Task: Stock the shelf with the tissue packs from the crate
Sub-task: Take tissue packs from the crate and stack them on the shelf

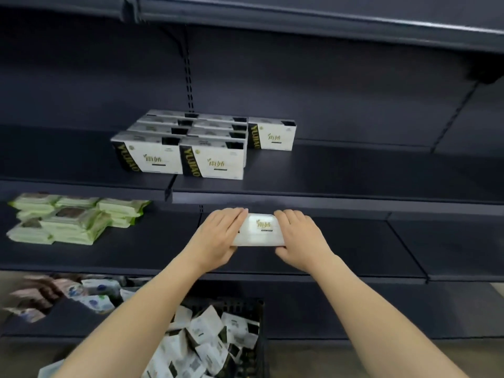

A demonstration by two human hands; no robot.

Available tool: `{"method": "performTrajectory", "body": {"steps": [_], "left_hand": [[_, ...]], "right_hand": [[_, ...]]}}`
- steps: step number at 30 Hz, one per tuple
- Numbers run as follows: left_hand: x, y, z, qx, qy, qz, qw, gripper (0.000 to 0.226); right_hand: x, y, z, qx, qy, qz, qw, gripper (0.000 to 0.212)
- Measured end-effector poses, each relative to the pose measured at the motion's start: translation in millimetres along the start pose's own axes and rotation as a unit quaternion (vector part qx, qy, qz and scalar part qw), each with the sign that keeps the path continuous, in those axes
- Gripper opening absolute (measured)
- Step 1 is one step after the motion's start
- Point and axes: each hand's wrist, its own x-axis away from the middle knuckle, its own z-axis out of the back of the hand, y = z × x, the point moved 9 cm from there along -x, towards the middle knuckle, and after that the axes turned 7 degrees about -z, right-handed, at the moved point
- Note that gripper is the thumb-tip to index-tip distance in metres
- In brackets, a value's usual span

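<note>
Fingers of left hand (218,236) and right hand (300,236) clasp one tissue pack (259,230); lift level toward twelve o'clock, beside the shelved packs (212,159).

pack (259,230) ends — hidden under both hands | crate (256,323) — cut off by bottom edge | lower-left packets (41,296) — blurred

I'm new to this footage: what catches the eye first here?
Two hands, left hand and right hand, hold a white tissue pack at mid-frame before the lower shelf. Above, white-and-black tissue packs stand in rows; below, a black crate holds more.
</note>
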Motion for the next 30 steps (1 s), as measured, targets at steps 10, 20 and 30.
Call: {"method": "performTrajectory", "body": {"steps": [10, 20, 30], "left_hand": [[-81, -28, 25, 0.016, 0.035, -0.022, 0.999, 0.074], [-141, -50, -7, 0.015, 0.049, -0.009, 0.999, 0.08], [-161, -77, -46, 0.02, 0.021, 0.04, 0.999, 0.075]], "right_hand": [[-41, 45, 62, 0.014, 0.039, -0.028, 0.999, 0.066], [-88, 98, 60, 0.015, 0.056, -0.064, 0.996, 0.052], [-124, 117, 33, -0.034, 0.148, -0.051, 0.987, 0.068]]}}
